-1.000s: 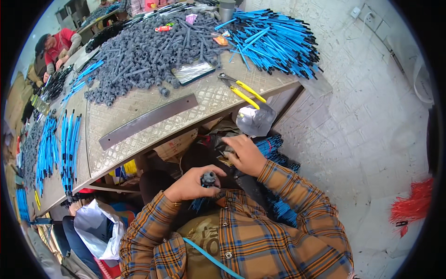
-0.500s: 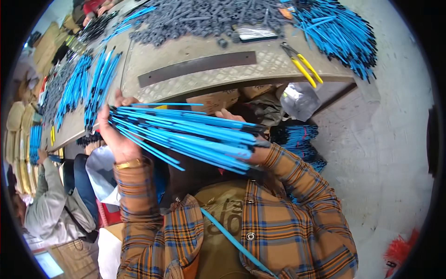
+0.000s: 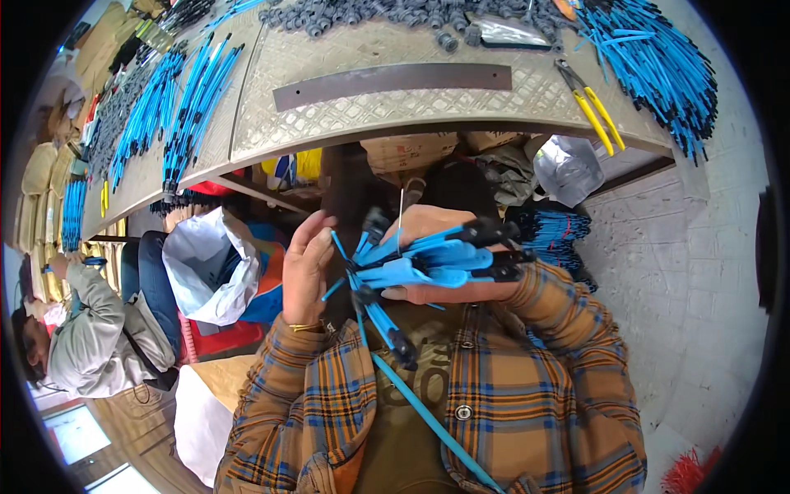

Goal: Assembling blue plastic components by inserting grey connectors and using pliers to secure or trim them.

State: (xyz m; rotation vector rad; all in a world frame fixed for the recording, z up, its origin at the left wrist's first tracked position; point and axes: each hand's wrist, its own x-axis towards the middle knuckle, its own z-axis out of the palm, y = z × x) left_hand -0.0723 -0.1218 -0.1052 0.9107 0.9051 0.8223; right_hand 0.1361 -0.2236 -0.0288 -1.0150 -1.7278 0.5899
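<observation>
Right hand [image 3: 434, 221] around blue tubes [image 3: 403, 272]

i have a bunch of blue tubes [image 3: 444, 267] with black ends in my right hand [image 3: 461, 292], lying roughly sideways, drawn together at the left, most fanning rightward, a few poking up or down.

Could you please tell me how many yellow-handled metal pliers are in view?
1 clearly: yellow-handled metal pliers on the table, right side, near its front edge. A small yellow shape far left is unclear; others may be hidden.
</observation>
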